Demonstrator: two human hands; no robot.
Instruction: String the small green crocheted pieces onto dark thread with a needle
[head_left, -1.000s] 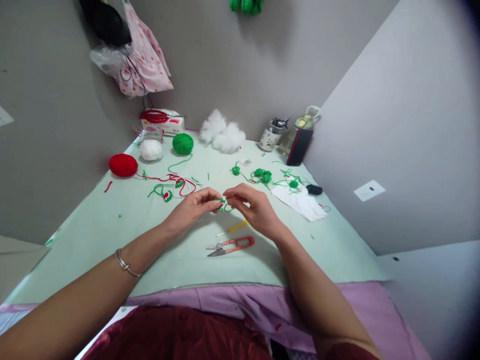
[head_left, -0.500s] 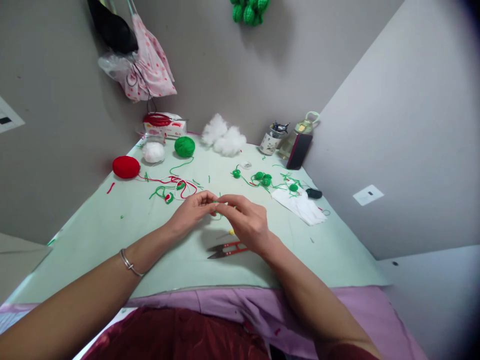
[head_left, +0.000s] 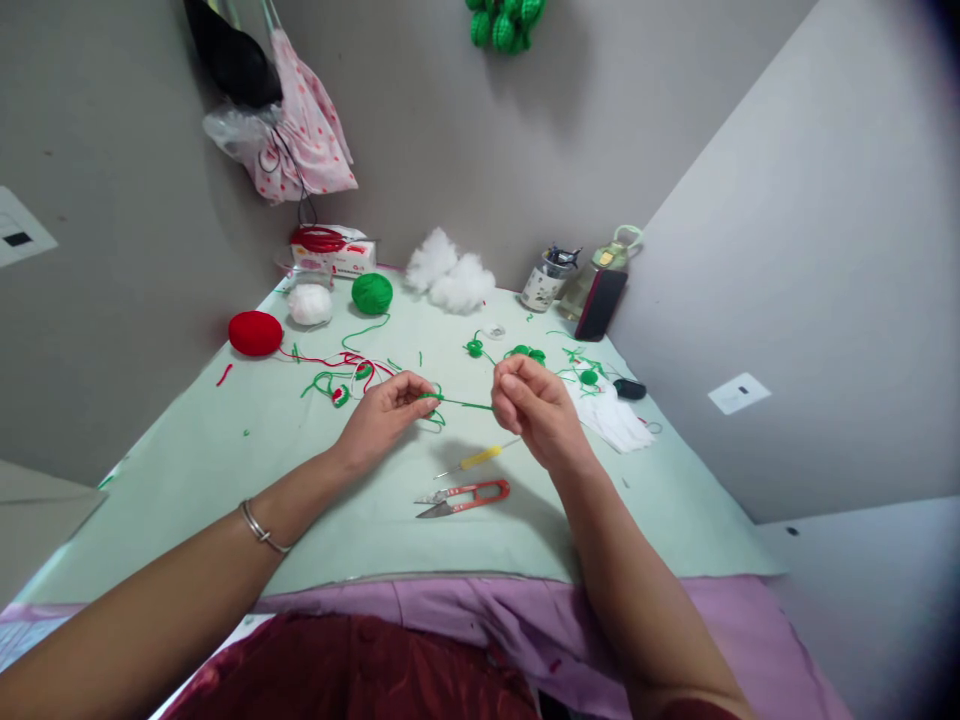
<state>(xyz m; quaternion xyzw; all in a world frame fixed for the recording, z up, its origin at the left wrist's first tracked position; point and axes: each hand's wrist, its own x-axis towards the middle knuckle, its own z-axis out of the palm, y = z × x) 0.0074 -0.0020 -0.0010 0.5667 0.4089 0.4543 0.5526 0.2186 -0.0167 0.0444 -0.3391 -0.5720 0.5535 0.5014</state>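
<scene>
Green yarn point(head_left: 463, 404) pulled taut between two hands above the desk point(head_left: 225, 450).
Left hand point(head_left: 384, 412) at 9 o'clock, grip pinched on one end; right hand point(head_left: 536, 405) at 3 o'clock, grip closed on the other. Snips point(head_left: 463, 497) and hook point(head_left: 478, 460) at 6 o'clock, flat on desk.

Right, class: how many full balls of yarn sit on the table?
3, all at the table's far left: a red ball nearest the edge, a white ball behind it, and a green ball beside that. Others may be hidden.
</scene>
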